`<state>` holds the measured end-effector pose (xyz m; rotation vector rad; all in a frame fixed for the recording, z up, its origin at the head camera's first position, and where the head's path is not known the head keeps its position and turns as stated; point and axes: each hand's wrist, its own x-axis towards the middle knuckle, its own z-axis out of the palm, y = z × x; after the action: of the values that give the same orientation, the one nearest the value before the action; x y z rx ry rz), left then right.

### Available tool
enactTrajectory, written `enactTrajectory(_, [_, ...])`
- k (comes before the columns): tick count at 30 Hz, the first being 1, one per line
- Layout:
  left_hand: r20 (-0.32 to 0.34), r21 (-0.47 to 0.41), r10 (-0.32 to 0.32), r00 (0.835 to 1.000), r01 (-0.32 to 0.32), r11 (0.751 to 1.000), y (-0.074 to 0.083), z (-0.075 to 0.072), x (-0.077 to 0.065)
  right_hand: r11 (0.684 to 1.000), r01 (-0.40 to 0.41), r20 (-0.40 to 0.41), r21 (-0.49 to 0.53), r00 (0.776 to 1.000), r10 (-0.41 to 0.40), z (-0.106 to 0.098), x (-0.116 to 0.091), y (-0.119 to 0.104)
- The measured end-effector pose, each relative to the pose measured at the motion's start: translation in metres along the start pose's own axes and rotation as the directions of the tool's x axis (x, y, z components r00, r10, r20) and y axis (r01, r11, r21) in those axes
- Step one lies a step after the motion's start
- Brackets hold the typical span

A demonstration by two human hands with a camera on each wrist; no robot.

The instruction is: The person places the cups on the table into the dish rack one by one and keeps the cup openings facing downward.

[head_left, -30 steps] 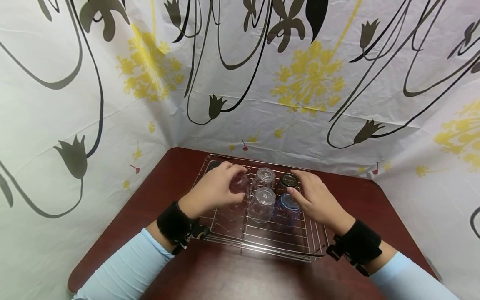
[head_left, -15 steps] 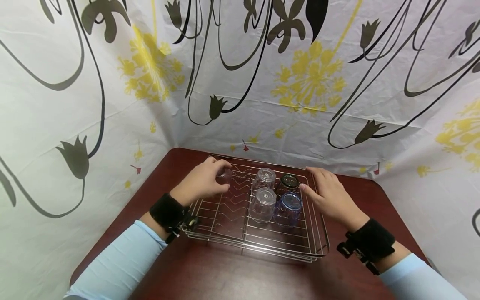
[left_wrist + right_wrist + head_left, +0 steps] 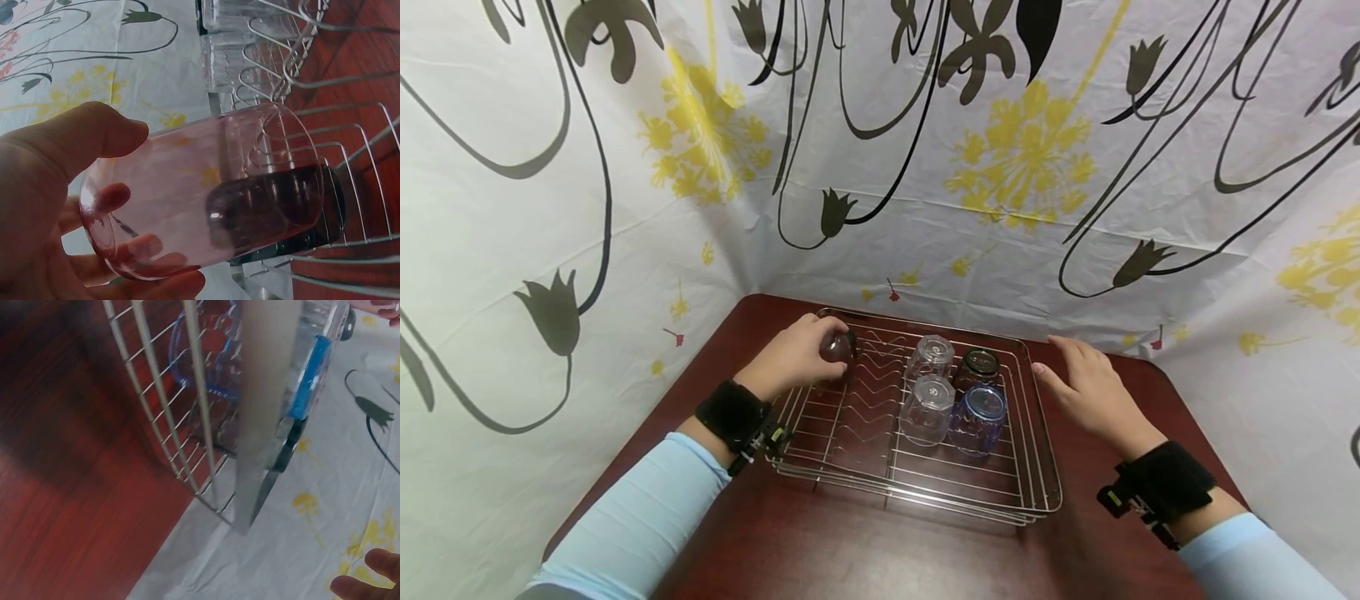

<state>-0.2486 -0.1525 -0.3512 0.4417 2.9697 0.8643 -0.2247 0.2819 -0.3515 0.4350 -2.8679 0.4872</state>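
My left hand point(image 3: 793, 354) grips a pink-tinted clear glass point(image 3: 169, 187) at the rack's back left, thumb on one side and fingers on the other. In the left wrist view its rim points away from the palm, near a dark object point(image 3: 334, 206) partly seen through it. Several glasses stand upside down on the wire dish rack point(image 3: 850, 467): a clear glass point(image 3: 932, 354) behind another clear glass point(image 3: 927, 410), and a dark green glass point(image 3: 981, 367) behind a blue glass point(image 3: 977, 421). My right hand point(image 3: 1090, 392) hovers past the rack's right side, fingers spread, holding nothing.
The rack's left half has wavy wire dividers point(image 3: 872, 396). Its raised rim runs around it on a dark red-brown tabletop point(image 3: 880, 550). A white curtain point(image 3: 880, 167) with a yellow and grey flower print surrounds the table's back and sides.
My left hand has carried the pink glass leftward from beside the clear glasses to the rack's back left. My right hand has drawn away rightward from the green and blue glasses.
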Motion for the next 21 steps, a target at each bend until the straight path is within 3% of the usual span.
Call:
enactTrajectory(12, [0.015, 0.016, -0.004, 1.0, 0.004, 1.0, -0.006, -0.002, 0.002, 1.0, -0.027, 0.013, 0.015, 1.0, 0.027, 0.008, -0.003, 0.02])
enactTrajectory(21, [0.039, 0.077, -0.019, 0.999, 0.016, 0.997, -0.013, 0.003, 0.009, 0.999, -0.042, 0.027, 0.013, 0.999, 0.041, 0.02, -0.007, 0.03])
